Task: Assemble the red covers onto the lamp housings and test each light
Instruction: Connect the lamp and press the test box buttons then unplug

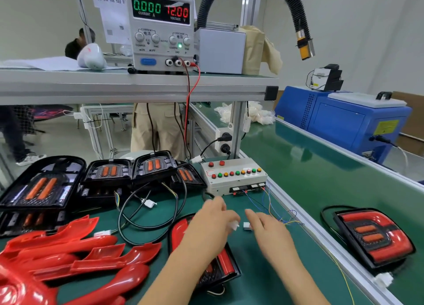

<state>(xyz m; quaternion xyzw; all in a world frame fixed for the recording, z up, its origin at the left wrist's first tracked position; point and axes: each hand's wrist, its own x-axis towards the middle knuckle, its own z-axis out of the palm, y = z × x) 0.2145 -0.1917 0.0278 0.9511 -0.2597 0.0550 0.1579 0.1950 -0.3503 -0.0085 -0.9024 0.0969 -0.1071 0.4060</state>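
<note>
My left hand (212, 219) pinches a small white connector (234, 225) over an assembled lamp (223, 265) with a red cover that lies on the green mat, partly hidden under my forearm. A second white connector (246, 225) is held at the fingertips of my right hand (263, 226), a small gap apart from the first. Thin coloured wires (270, 207) run from it to the grey test box (234, 176). Several loose red covers (75, 256) are piled at the lower left. Black lamp housings (107, 174) with orange inserts are stacked behind them.
A power supply (160, 27) on the shelf reads 0.000 A and 12.00 V. A finished lamp (374, 236) lies on the conveyor belt (321, 167) to the right. A blue machine (344, 118) stands beyond the belt. A person in beige trousers (158, 130) stands behind the bench.
</note>
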